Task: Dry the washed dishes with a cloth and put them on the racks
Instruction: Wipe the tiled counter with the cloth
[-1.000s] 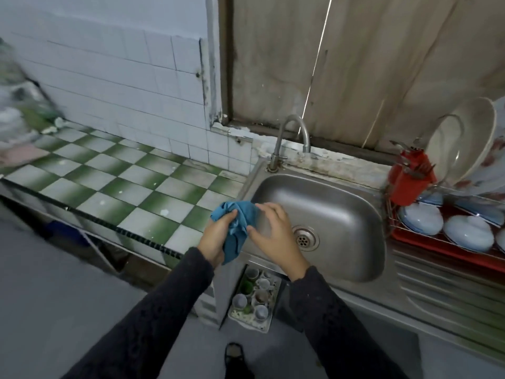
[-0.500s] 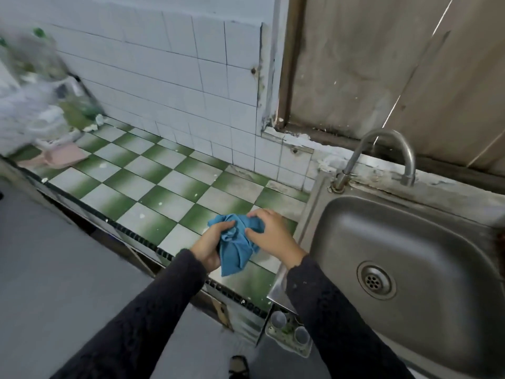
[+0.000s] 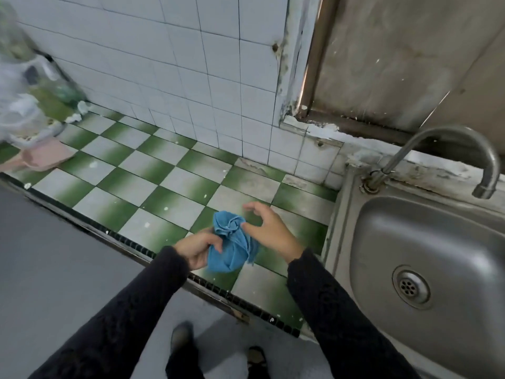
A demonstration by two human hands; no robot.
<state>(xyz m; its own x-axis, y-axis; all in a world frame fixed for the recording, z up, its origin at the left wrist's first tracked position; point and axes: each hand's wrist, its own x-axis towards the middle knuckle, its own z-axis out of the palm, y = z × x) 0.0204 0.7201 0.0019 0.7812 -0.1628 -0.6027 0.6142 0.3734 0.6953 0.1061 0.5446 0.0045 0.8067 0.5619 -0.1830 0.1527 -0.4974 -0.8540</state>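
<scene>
Green-checked table [image 3: 131, 184] is noted, sink [image 3: 410, 242] at 3 o'clock. Blue cloth [image 3: 231, 247] is held over it, pinched by left hand [image 3: 195, 248] fingers; right hand [image 3: 269, 231] fingers are spread apart. Cloth could be dropped from one-handed pinch.

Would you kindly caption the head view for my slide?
Left hand holds blue cloth over checked counter; right hand open beside it.

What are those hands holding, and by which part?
A blue cloth: the left hand grips its left side; the right hand only touches its right edge, fingers spread.
</scene>
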